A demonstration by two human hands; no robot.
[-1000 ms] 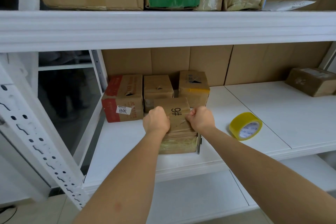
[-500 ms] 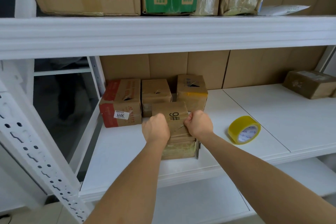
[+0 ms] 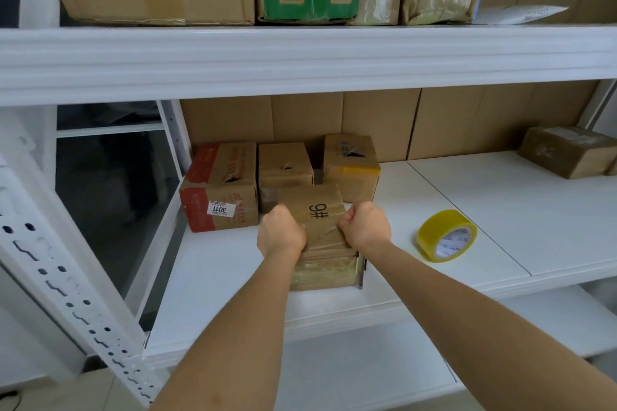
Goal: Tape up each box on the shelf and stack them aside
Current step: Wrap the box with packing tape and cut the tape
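Unmoved since earlier, both fists (left hand (image 3: pixel 281 233), right hand (image 3: pixel 364 227)) grip the 9# box (image 3: pixel 314 210).

Soft, even light fills the scene, bright on the white shelf (image 3: pixel 467 197) and free of hard glare. Shadows are faint and short beneath the boxes. The wide lens bows the upper shelf edge (image 3: pixel 300 60) and stretches the corners. Focus is slightly soft throughout.

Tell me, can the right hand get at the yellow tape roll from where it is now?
Probably yes. The tape roll lies apart on the bare shelf, to the right of the right hand, with nothing between them. But the hand must first release its grip on the 9# box.
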